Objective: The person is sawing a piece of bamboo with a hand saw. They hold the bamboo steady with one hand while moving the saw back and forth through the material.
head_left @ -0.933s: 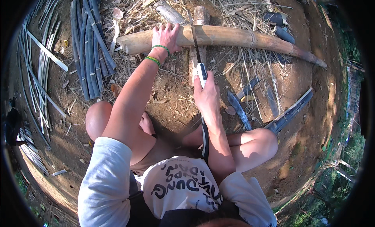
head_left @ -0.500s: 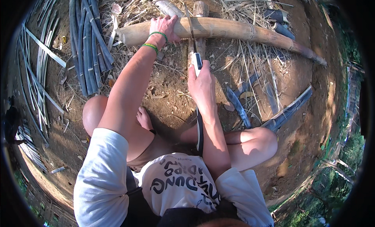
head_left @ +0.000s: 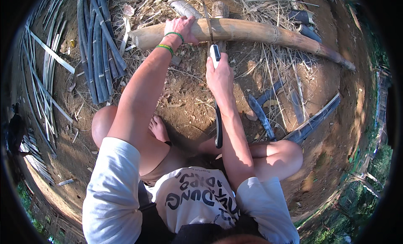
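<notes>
A thick tan bamboo pole (head_left: 247, 31) lies crosswise in front of me, curving down toward the right. My left hand (head_left: 180, 29) presses on its left part, the fingers bent over the top and the thumb apart along the near side. In my right hand (head_left: 220, 76) is the handle of a handsaw (head_left: 215, 56), white and black, its black end showing below my wrist. The narrow blade crosses the pole just right of my left hand and points away from me. Beneath the pole, a short log (head_left: 220, 10) shows beyond it.
Dark bamboo poles (head_left: 98, 55) and thin split strips (head_left: 46, 84) lie to the left. Dark split bamboo pieces (head_left: 317, 120) rest near my right knee. Dry straw and shavings (head_left: 260, 9) cover the dirt beyond the pole. Another short log (head_left: 184, 8) lies at the back.
My right hand and the saw have moved forward, away from me, so the handle is closer to the pole. My left hand stays in place on the pole; the whole view shifted slightly.
</notes>
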The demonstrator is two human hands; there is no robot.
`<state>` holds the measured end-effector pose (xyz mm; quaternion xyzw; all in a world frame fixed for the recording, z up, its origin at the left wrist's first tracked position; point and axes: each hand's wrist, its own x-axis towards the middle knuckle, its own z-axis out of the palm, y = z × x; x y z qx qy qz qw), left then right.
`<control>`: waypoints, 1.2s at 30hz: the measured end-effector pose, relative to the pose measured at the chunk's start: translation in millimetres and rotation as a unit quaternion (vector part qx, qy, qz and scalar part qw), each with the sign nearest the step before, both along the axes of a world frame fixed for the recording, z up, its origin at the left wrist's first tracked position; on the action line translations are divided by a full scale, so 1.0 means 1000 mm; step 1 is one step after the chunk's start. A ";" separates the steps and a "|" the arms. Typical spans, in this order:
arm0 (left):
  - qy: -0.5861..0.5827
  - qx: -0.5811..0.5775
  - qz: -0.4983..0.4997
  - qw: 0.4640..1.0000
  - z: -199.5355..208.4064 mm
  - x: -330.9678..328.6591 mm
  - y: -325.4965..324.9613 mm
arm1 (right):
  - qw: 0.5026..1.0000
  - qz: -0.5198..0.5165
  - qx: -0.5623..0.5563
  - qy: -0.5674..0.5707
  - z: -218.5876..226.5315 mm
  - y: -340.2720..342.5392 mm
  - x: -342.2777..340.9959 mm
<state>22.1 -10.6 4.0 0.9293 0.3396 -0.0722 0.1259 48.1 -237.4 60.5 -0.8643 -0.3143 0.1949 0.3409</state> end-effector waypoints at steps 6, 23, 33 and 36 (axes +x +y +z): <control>-0.006 0.022 0.005 1.000 -0.003 -0.005 0.008 | 0.999 0.002 -0.027 0.027 0.008 -0.058 -0.037; 0.014 0.002 0.007 1.000 0.009 0.012 0.006 | 1.000 0.005 0.001 -0.013 -0.012 0.021 0.014; 0.023 -0.010 0.004 1.000 0.007 0.005 0.013 | 0.999 -0.015 -0.036 0.001 -0.002 -0.021 -0.016; 0.028 -0.028 0.000 0.999 0.012 0.019 0.022 | 0.998 0.000 0.011 -0.057 -0.014 0.036 0.021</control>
